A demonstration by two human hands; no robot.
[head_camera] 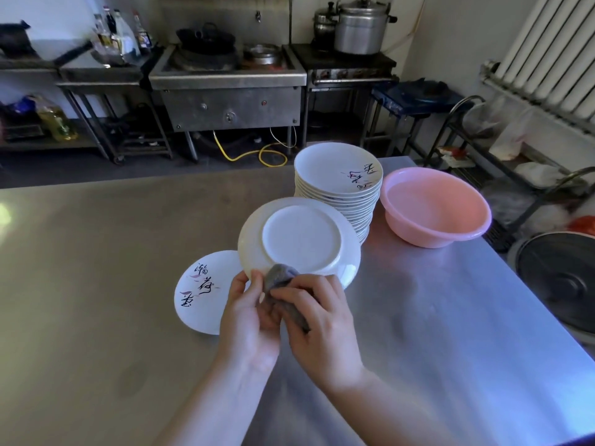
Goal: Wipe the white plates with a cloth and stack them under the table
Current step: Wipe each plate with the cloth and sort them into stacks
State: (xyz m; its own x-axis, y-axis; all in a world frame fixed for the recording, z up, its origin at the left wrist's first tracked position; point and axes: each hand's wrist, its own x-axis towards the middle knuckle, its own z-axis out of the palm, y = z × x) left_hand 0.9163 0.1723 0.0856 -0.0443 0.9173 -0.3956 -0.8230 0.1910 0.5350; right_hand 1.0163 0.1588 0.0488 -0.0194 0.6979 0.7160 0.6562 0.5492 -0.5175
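— White plate (301, 239) held underside up, near edge pinched in left hand (249, 312); right hand (317, 317) pressing grey cloth (283, 292) to rim. Remaining?

— Tall stack (338, 191) waiting at far right beside pink basin (434, 207). One plate (203, 292) lying left on steel table (112, 252). Nothing visibly stacked below yet.

Both forearms reach in from the lower edge, bare, converging toward the middle; the left hand (248, 313) has its fingers curled, thumb up against a plate (299, 239) rim; the right hand (317, 320) lies just beside it, touching, fingers curled in a grip on a cloth (283, 284).
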